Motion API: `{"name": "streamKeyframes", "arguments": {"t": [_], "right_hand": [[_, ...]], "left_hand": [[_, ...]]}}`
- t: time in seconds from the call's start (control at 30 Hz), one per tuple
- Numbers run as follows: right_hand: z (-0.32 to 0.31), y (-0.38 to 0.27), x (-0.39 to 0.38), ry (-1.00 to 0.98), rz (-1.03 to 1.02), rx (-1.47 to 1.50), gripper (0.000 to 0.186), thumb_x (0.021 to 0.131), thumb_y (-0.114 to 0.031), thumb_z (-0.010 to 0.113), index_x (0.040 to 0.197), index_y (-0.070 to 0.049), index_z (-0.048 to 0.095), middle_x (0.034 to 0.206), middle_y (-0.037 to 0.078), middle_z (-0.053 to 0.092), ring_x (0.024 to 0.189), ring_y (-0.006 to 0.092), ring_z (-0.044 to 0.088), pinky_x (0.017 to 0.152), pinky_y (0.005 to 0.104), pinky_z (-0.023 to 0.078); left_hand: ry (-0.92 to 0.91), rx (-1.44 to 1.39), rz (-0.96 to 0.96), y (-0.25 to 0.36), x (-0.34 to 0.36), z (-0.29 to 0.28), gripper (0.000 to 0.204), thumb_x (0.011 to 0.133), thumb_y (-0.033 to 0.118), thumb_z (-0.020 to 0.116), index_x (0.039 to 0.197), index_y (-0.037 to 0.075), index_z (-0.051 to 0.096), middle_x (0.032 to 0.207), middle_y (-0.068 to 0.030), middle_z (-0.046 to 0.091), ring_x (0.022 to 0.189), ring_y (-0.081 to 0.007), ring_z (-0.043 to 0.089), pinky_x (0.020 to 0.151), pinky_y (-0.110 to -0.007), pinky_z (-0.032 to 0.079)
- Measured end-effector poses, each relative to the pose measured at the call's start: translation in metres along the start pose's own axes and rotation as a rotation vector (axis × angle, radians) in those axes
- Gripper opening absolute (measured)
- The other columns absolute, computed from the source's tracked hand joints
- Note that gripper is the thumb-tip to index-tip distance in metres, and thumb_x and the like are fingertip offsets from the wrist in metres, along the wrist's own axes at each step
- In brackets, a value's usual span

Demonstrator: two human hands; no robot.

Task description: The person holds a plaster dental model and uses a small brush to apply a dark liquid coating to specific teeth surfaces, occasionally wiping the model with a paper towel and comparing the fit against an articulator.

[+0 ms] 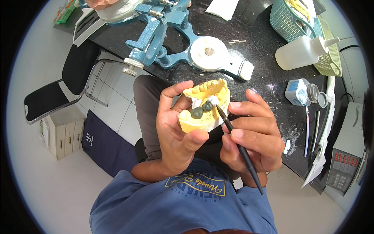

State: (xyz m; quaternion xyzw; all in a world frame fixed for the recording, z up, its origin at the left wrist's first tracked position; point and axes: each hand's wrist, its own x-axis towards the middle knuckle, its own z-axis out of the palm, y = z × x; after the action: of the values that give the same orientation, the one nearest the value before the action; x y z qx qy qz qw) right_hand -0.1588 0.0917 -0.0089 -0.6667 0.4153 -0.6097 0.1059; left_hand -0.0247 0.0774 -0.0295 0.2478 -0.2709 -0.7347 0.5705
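A yellow dental cast (196,124) is held up in front of my chest, gripped at its side and base by my left hand (175,128). Dark green wax teeth (198,113) sit in a gap of its tooth row, with a small white patch beside them. Between the thumb and fingers of my right hand (255,136) is a slim black pointed tool (243,154), whether brush or carver I cannot tell. Its tip meets or nearly meets the cast next to the wax teeth. My right fingertips are close to the cast's edge.
A blue articulator (183,50) with a white round plate stands on the black worktop (257,39). At the right are a white squeeze bottle (298,52), an uncapped jar (302,93), baskets (286,23) and a grey device (344,152). A black chair (80,64) stands left.
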Motion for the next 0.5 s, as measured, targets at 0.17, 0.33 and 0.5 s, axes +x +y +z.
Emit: {"name": "streamKeyframes", "arguments": {"t": [0.17,0.33,0.5], "right_hand": [[0.0007,0.0000,0.0004,0.004,-0.002,-0.013,0.027,0.072,-0.008,0.080,0.093,-0.010,0.063,0.080,0.006,0.068,0.088,0.0272,0.070,0.091,0.0463,0.050],[-0.0033,0.0000,-0.0004,-0.018,0.005,0.010,0.028,0.072,-0.008,0.080,0.093,-0.010,0.063,0.080,0.006,0.068,0.089,0.0272,0.070,0.091,0.0464,0.050],[-0.0016,0.0008,0.0004,-0.019,0.000,0.008,0.029,0.071,-0.008,0.080,0.094,-0.011,0.063,0.080,0.006,0.068,0.090,0.0270,0.069,0.091,0.0464,0.049]], "left_hand": [[0.001,0.019,0.001,-0.0008,-0.0001,-0.0026,0.092,0.073,0.029,0.084,0.137,0.000,0.024,0.126,-0.0213,0.049,0.117,-0.0220,0.052,0.099,-0.032,0.044],[0.021,0.106,-0.030,0.0035,0.0011,0.0032,0.096,0.070,0.042,0.082,0.136,0.001,0.025,0.129,-0.0234,0.047,0.121,-0.0290,0.050,0.102,-0.039,0.044],[0.048,0.186,-0.056,0.0035,0.0004,0.0024,0.101,0.067,0.053,0.081,0.135,0.003,0.026,0.131,-0.0251,0.046,0.125,-0.0359,0.048,0.105,-0.047,0.044]]}}
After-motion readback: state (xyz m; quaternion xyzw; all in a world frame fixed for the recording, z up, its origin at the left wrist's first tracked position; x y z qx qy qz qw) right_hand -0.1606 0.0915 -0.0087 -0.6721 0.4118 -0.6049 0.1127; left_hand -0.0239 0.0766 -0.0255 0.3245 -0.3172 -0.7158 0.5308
